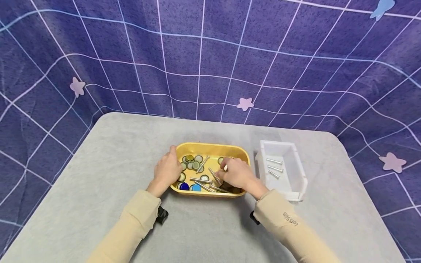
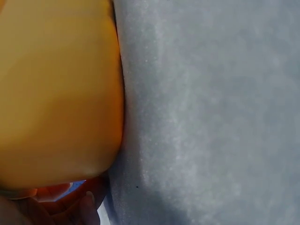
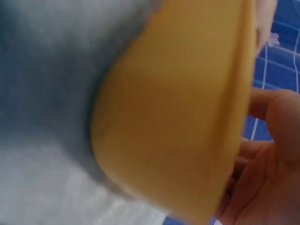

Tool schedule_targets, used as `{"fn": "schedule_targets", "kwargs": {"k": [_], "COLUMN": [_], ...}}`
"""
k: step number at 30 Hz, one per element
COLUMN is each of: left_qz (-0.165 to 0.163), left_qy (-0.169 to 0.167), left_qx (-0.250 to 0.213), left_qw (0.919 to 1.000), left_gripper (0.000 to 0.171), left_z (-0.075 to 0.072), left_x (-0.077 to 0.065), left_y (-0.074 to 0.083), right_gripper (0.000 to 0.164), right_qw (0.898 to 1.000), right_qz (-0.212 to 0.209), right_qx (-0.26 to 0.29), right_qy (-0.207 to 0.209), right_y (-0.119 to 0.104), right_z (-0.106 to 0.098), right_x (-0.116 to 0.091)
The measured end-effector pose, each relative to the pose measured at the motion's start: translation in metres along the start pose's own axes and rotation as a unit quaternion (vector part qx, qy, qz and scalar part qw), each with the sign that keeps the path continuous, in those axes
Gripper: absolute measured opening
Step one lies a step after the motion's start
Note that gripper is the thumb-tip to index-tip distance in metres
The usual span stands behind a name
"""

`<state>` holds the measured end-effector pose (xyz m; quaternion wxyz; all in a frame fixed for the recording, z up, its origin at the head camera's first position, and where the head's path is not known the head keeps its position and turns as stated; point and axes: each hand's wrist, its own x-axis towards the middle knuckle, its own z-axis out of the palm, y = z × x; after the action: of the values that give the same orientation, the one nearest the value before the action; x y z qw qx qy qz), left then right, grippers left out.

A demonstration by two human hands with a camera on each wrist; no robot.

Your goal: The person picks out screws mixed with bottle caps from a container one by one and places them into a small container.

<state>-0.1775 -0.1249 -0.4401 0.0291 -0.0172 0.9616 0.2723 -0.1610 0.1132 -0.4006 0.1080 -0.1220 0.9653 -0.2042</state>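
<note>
My left hand (image 1: 167, 168) grips the left end of a yellow oblong bin (image 1: 210, 146), thumb up at the far corner of its rim. In the left wrist view, fingers (image 2: 89, 206) curl at the bin's end. My right hand (image 1: 237, 171) reaches down into the right part of the bin, its fingers bent and lowered among the contents. Beside its thumb lies a long silver bolt (image 1: 214, 175); whether it is pinched, I cannot tell. Several more bolts (image 1: 201, 180) lie along the near side. Bottle caps (image 1: 196, 165) cluster at the left, with a dark blue cap (image 1: 184, 186) and a light blue cap (image 1: 196, 187) near the front.
A white open-front bin (image 1: 297, 171) stands just right of the yellow one, with 3 silver bolts (image 1: 275, 168) inside. Both stand on a grey tabletop (image 1: 131, 146). A purple grid-patterned curtain (image 1: 184, 62) hangs behind the table and along its sides.
</note>
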Motion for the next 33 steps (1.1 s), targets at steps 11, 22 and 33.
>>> {"fn": "schedule_targets", "kwargs": {"k": [11,22,33], "left_qz": [0.001,-0.005,-0.007], "left_qy": [0.009,-0.001,-0.001], "left_qx": [-0.007,-0.007,-0.005], "left_qw": [0.9999,1.0000,1.0000], "left_gripper": [0.051,0.054,0.056], "left_z": [0.001,-0.001,0.000], "left_x": [-0.001,-0.001,0.000], "left_y": [-0.002,0.001,0.000], "right_gripper": [0.039,0.019,0.017], "right_qw": [0.998,0.994,0.986], "right_qz": [-0.008,-0.076,-0.114], "right_qx": [-0.031,-0.025,0.023], "right_qy": [-0.047,-0.079,-0.119], "right_y": [-0.008,-0.004,0.005], "right_z": [0.022,0.022,0.025], "right_x": [-0.003,-0.007,-0.002]}}
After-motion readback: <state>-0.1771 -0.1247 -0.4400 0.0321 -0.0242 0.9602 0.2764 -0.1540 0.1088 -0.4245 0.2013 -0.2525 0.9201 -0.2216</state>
